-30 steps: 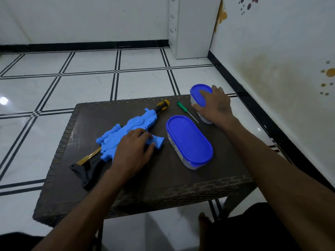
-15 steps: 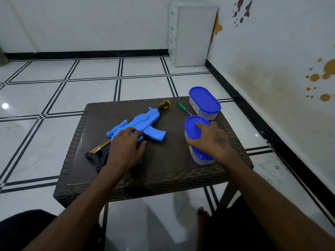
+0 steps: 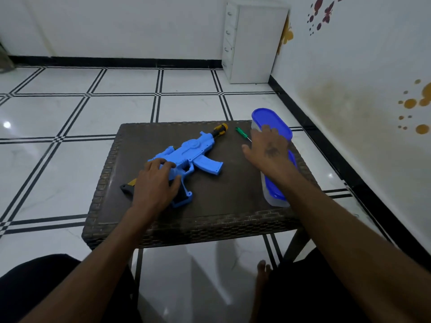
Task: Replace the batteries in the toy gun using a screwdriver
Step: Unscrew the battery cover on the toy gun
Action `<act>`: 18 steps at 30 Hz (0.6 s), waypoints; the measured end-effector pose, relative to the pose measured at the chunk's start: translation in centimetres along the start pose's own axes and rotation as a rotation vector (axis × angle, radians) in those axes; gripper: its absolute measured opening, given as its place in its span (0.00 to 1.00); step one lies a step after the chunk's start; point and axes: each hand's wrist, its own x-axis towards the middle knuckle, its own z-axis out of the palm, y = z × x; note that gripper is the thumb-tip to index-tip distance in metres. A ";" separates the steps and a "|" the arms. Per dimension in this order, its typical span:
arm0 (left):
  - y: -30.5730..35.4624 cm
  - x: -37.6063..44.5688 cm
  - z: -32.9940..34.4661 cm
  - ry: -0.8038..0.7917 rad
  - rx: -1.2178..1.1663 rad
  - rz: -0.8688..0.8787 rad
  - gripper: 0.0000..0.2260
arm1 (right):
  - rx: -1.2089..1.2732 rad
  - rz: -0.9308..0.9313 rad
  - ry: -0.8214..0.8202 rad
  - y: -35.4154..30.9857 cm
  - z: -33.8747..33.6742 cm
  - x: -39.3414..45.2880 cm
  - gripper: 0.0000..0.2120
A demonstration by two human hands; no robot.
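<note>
Wicker table (image 3: pixel 210 220): we're pressing left hand (image 3: pixel 154 185), fingers flat, on toy gun (image 3: pixel 186 157) at center. Right hand (image 3: pixel 268 150), fingers spread, is hovering by screwdriver (image 3: pixel 242 133) at 1 o'clock; could be knocking it off.

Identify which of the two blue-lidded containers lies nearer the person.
The blue-lidded container at the table's front right edge, under the right forearm; the other container sits at the far corner.

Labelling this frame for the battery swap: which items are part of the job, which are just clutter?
Job:
toy gun, under the left hand
screwdriver, green handle, lying untouched
right hand, reaching over the table

Not clearly part of it:
far tub and near tub, blue lids on, contents not visible
white drawer unit on the floor
</note>
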 end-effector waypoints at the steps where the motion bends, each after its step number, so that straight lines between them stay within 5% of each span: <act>1: -0.6 0.0 0.0 0.004 -0.018 -0.022 0.17 | 0.018 -0.020 -0.010 -0.8 0.2 1.4 0.20; 11: -4.5 1.8 0.6 -0.064 -0.117 -0.061 0.23 | 0.183 0.006 -0.177 -1.8 7.0 13.2 0.19; 18: -4.7 7.7 -0.5 -0.129 -0.040 0.030 0.30 | 0.136 -0.010 -0.112 -1.4 9.2 16.1 0.12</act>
